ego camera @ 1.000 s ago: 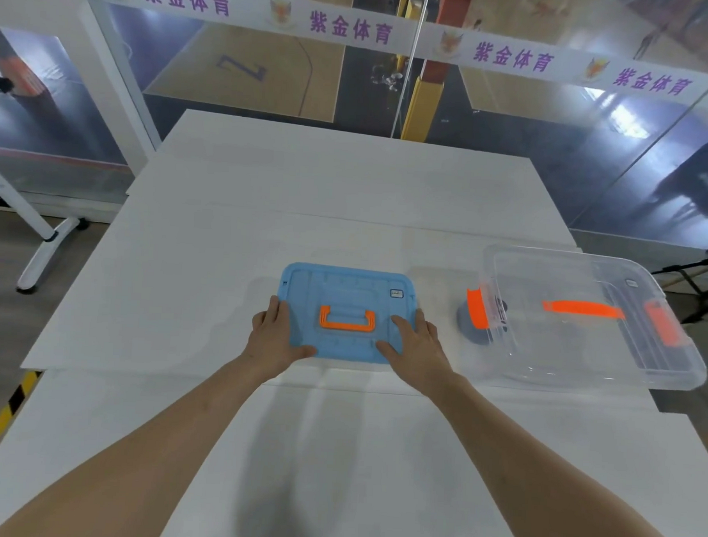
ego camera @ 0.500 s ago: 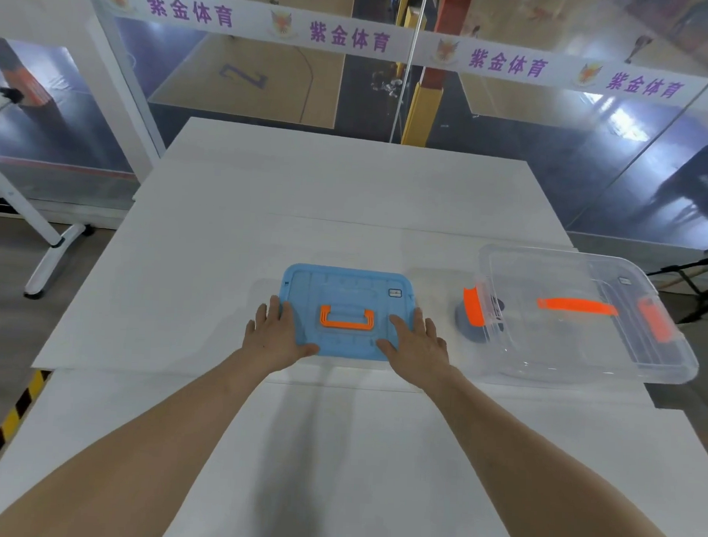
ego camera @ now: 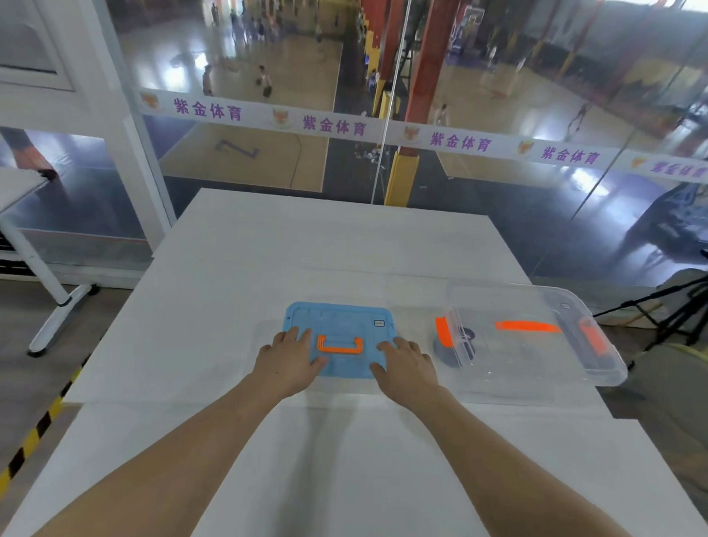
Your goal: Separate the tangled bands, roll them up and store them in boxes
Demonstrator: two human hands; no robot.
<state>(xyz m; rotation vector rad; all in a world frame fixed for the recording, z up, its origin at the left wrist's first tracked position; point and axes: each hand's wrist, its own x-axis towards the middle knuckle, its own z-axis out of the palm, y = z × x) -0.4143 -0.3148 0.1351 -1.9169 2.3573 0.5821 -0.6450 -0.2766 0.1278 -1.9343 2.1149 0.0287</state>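
Two flat palms, left hand (ego camera: 289, 357) and right hand (ego camera: 405, 366), press the blue lid (ego camera: 342, 320), fingers relaxed; its long side runs left-right.

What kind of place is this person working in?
Probably a sports hall's upper viewing area: a tall glass wall overlooks wooden sports courts with players, and a white banner strip with purple characters crosses it.

Wide bare stretch of white table (ego camera: 337, 247) beyond the blue-lidded box (ego camera: 342, 319), open tabletop to its left and front, clear box (ego camera: 542, 368) near on its right, glass wall (ego camera: 489, 193) behind the far edge.
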